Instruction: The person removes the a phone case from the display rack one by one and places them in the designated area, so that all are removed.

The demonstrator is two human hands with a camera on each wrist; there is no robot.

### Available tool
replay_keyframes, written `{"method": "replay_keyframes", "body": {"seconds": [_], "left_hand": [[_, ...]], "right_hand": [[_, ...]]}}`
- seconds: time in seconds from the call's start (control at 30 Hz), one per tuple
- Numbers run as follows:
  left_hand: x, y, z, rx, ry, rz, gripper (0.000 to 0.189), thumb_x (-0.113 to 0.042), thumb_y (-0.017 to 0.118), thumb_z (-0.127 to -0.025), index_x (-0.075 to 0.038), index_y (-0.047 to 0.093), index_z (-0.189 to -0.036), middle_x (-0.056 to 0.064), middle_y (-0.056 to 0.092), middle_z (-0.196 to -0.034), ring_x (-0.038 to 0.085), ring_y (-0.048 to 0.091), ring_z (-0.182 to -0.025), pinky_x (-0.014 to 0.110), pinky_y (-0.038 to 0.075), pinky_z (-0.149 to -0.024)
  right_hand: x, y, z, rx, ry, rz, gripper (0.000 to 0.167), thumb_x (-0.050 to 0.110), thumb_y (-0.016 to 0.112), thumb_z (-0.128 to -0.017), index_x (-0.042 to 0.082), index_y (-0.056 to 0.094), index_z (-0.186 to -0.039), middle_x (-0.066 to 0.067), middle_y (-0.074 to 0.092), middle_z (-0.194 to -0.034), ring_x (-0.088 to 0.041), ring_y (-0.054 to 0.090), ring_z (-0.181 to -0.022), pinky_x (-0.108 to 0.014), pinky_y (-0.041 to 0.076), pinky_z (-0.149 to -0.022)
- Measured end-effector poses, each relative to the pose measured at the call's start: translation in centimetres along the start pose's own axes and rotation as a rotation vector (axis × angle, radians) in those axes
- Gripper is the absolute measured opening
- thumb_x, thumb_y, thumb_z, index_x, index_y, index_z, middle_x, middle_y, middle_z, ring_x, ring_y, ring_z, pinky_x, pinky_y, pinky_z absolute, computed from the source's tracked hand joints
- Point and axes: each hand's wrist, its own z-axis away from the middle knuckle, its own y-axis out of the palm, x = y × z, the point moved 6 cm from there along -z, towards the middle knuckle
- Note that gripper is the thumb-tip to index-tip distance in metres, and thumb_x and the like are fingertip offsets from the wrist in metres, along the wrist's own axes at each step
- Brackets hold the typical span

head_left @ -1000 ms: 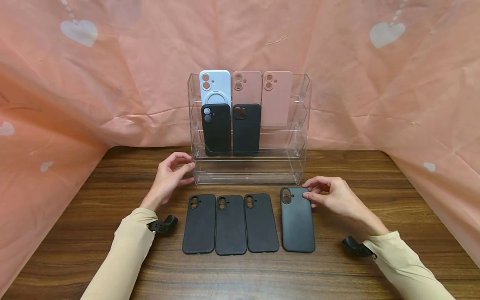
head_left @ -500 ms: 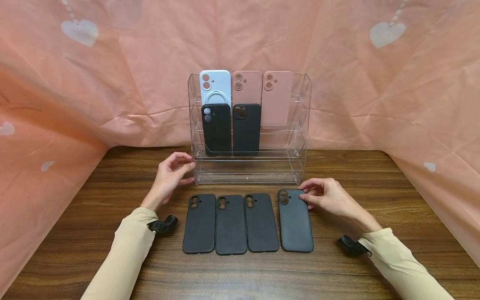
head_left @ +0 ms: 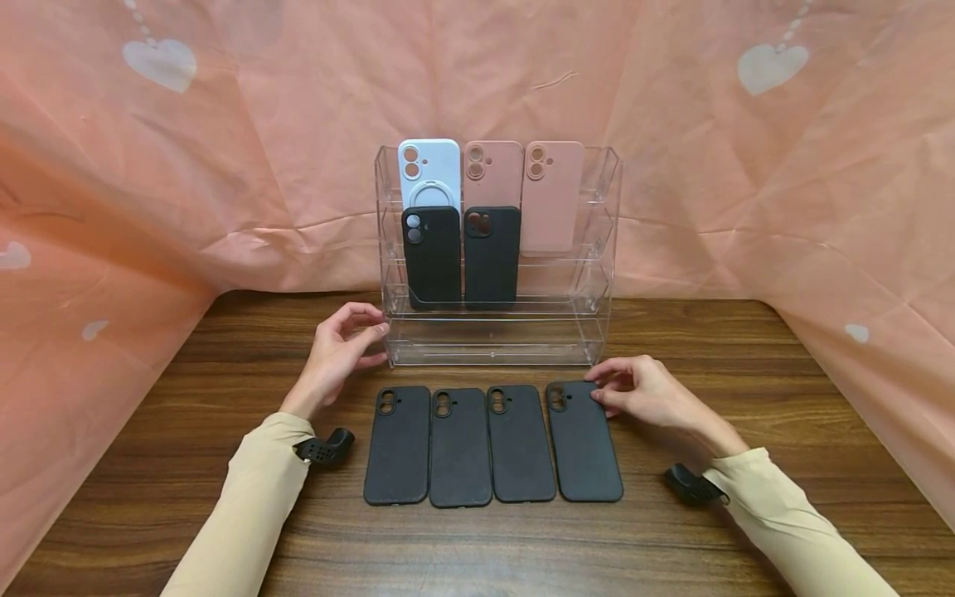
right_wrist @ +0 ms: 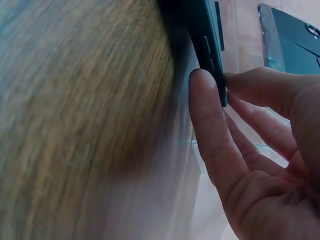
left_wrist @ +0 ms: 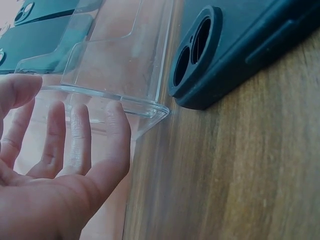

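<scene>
Against the left end of the clear rack (head_left: 492,356), the left hand (head_left: 339,348) rests with its fingers loosely spread, just as a second ago. On the tabletop (head_left: 477,551) in front, three black phone cases (head_left: 460,448) lie unmoved, side by side. Just right of them, the right hand (head_left: 645,394) pinches the fourth case (head_left: 588,448) by its upper right corner. Its top has shifted left, narrowing the earlier gap, so the row now closes up to four; whether that end lies flat, I cannot tell.
</scene>
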Motion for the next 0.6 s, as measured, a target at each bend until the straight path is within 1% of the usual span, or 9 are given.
{"method": "replay_keyframes", "body": {"seconds": [0.1,0.23,0.33,0.43,0.6], "left_hand": [[0.01,-0.01,0.01,0.002,-0.002,0.003,0.02,-0.011,0.069,-0.098,-0.013,0.059,-0.115,-0.002,0.062,-0.111,0.018,0.068,-0.106,0.04,0.065,-0.08],[-0.02,0.0,0.01,0.006,-0.004,0.004,0.02,-0.011,0.068,-0.098,-0.013,0.059,-0.116,-0.002,0.062,-0.111,0.014,0.068,-0.104,0.04,0.065,-0.081],[-0.06,0.0,-0.01,0.009,-0.004,0.002,0.021,-0.011,0.068,-0.098,-0.012,0.059,-0.117,-0.001,0.062,-0.112,0.014,0.068,-0.103,0.04,0.065,-0.081],[-0.08,-0.01,-0.02,0.01,-0.001,0.003,0.022,-0.011,0.069,-0.098,-0.011,0.059,-0.118,-0.001,0.062,-0.112,0.017,0.068,-0.106,0.041,0.065,-0.081],[-0.03,-0.04,0.04,0.012,-0.001,0.009,0.02,-0.01,0.068,-0.098,-0.013,0.059,-0.116,-0.001,0.062,-0.112,0.015,0.07,-0.104,0.041,0.065,-0.081]], "right_hand": [[0.02,0.17,-0.15,0.004,-0.004,0.019,0.024,0.003,0.069,-0.093,-0.004,0.068,-0.117,-0.013,0.074,-0.087,-0.016,0.072,-0.072,-0.029,0.064,-0.066],[0.04,0.38,-0.34,0.002,0.0,0.046,0.024,0.004,0.071,-0.093,-0.003,0.069,-0.116,-0.011,0.074,-0.086,-0.017,0.072,-0.071,-0.028,0.063,-0.065],[0.06,0.47,-0.4,-0.002,0.005,0.062,0.024,0.005,0.071,-0.093,-0.001,0.069,-0.116,-0.01,0.075,-0.086,-0.018,0.072,-0.07,-0.028,0.063,-0.065],[0.1,0.51,-0.42,-0.005,0.007,0.075,0.024,0.005,0.071,-0.093,0.0,0.069,-0.116,-0.01,0.075,-0.086,-0.018,0.072,-0.07,-0.028,0.063,-0.064],[0.19,0.6,-0.45,-0.008,0.007,0.095,0.023,0.006,0.071,-0.093,0.001,0.07,-0.116,-0.008,0.075,-0.085,-0.017,0.072,-0.07,-0.027,0.063,-0.064]]}}
